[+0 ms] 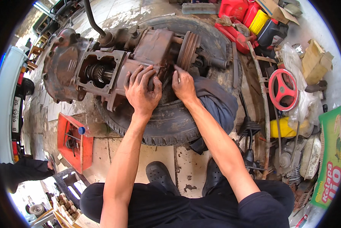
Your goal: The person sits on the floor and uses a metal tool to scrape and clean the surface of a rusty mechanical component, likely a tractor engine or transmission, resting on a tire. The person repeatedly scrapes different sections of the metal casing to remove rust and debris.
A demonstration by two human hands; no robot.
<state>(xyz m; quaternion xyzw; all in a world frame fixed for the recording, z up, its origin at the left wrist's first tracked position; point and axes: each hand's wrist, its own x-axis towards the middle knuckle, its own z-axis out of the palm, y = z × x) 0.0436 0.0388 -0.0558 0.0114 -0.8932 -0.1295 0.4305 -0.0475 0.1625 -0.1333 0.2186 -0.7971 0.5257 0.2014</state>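
A rusty brown gearbox [151, 43] lies across a large tyre [166, 127]. Its square top opening [99, 72] shows gears inside. My left hand [143, 90] rests on the near side of the housing, fingers spread over its edge and holding nothing. Close to its right, my right hand [185, 84] has its fingers curled together beside the housing's end, near a round ribbed drum [188, 51]. Whatever the right fingertips pinch, if anything, is hidden. Dark blue cloth [216, 100] is draped over the tyre beside my right wrist.
An orange-red tray [70, 142] with small parts stands on the tiles at left, a capped bottle beside it. Red jerrycans [233, 11], a metal rack frame [259, 91] and a red handwheel [283, 89] crowd the right. Another person's dark sleeve [26, 171] enters at lower left.
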